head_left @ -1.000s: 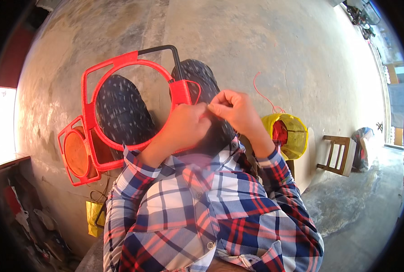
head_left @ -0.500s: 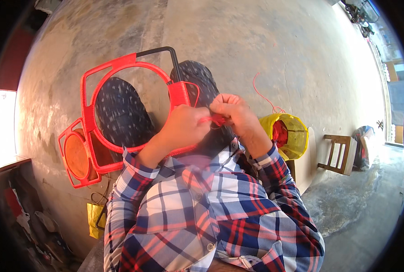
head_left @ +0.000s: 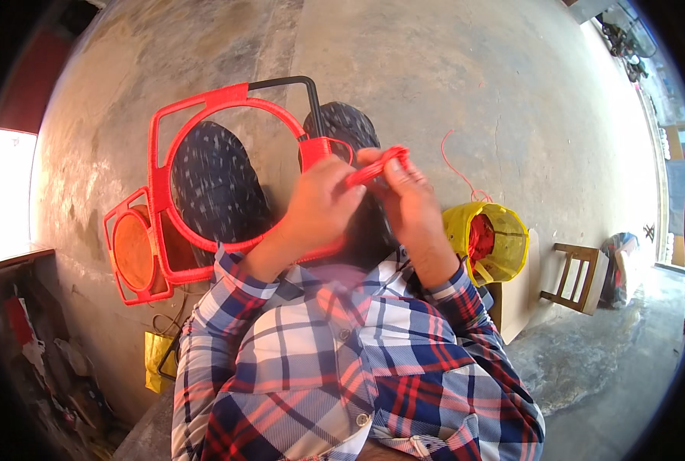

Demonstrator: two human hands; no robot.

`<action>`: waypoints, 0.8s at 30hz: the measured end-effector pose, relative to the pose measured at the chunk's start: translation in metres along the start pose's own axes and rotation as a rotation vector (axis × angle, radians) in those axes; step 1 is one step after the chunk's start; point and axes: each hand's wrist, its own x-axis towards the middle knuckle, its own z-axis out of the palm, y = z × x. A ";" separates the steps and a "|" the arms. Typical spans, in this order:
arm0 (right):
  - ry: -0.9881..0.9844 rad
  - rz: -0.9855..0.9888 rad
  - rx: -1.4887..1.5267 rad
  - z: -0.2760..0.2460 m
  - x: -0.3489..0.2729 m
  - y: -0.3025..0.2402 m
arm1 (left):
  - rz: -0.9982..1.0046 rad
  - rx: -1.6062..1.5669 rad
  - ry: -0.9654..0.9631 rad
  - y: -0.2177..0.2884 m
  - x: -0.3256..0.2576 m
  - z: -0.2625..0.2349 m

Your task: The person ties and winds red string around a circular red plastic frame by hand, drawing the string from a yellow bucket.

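Observation:
A small bundle of red cord [head_left: 377,167] stretches between my hands, above my right thigh. My left hand [head_left: 318,203] is closed round its lower left end. At the upper right end, my right hand [head_left: 414,206] pinches it between thumb and fingers. Across my lap rests a frame [head_left: 160,188] with a large ring, mostly wrapped in red cord. Its black corner bar [head_left: 279,81] at the far right is bare. From the wrapped part beside my left hand, a loose red strand [head_left: 344,144] curves toward the bundle; where it joins is hidden.
A yellow container [head_left: 504,265] with red cord inside stands to the right, one strand [head_left: 456,165] trailing onto the floor. Beyond it is a small wooden stool [head_left: 577,278]. Left are a smaller red frame [head_left: 119,288] round an orange-brown disc [head_left: 133,252] and a yellow bag [head_left: 158,361].
My right hand has turned and risen slightly, so the cord bundle now shows stretched out between both hands. The whole view has shifted a little, moving the frame slightly right in the picture.

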 end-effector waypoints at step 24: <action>-0.162 0.182 -0.472 0.001 0.016 0.015 | -0.834 -0.825 -0.077 -0.002 -0.043 -0.056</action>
